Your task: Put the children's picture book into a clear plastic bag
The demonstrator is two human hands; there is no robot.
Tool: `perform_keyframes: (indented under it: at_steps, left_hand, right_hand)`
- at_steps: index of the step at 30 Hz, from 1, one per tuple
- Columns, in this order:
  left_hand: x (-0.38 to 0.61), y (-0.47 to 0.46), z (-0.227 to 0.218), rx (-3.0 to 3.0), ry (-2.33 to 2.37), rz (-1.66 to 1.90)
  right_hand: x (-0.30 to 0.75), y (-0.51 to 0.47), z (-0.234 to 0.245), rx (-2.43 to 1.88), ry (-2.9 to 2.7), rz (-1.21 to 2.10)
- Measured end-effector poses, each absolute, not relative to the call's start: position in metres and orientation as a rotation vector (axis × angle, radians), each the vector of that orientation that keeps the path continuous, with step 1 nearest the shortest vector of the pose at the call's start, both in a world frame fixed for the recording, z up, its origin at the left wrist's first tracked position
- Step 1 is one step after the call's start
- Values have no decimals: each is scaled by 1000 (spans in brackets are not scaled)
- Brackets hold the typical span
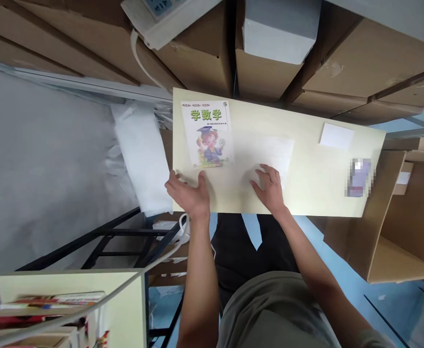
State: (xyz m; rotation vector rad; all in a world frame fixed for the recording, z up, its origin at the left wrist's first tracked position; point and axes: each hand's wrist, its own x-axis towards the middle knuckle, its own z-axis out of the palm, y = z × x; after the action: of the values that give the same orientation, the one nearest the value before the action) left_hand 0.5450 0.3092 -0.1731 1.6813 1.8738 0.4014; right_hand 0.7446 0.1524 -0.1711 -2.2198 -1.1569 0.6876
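Cartons (270, 75) line the far side of a pale tabletop (316, 179). Booklet (208, 137) flat at its left end, translucent sheet (258, 152) stretching right. Left hand (192, 197) at near-left edge, fingers (202, 181) spread; right hand (272, 191) at sheet, fingers parted, contact unclear. Bare room toward white card (337, 136).

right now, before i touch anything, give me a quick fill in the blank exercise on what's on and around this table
The colour of the big title on the book is ____.
The right hand is farther from the book than the ____ hand.
The open cardboard box stands beyond the ____ end of the table.

Missing words: green; left; right
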Motion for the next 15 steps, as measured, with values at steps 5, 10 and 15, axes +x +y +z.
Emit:
perform_keyframes:
  at_steps: [5, 10, 15]
  left_hand:
    - [542, 326, -165, 1566, 2048, 248]
    - [564, 307, -111, 1815, 1771, 699]
    - [614, 257, -45, 1990, 1088, 735]
  right_hand:
    - [742, 151, -174, -2221, -1149, 697]
    - [742, 153, -162, -2153, -1061, 786]
    - [748, 156, -97, -1836, -653, 1017]
